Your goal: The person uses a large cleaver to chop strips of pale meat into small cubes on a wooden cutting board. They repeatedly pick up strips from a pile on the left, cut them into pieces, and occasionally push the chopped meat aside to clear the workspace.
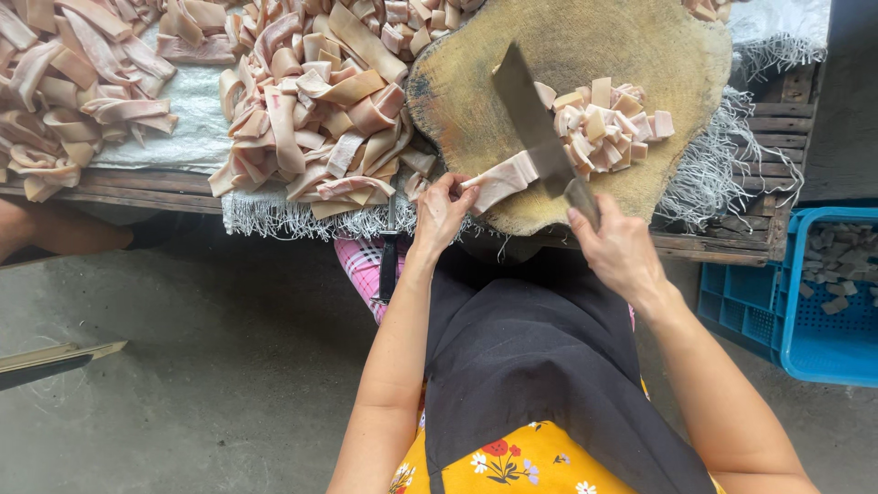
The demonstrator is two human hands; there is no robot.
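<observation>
right hand [615,245] grips cleaver [540,137] | left hand [442,212] pinches meat strip [501,183]

Pale pink and cream strips [315,119] lie by a brown board [567,55], above a black apron [540,357], yellow flowered cloth [512,462] and blue crate [805,302].

Soft even daylight, faint shadows, sharp focus (slight wide-angle bend at edges), no glare
</observation>
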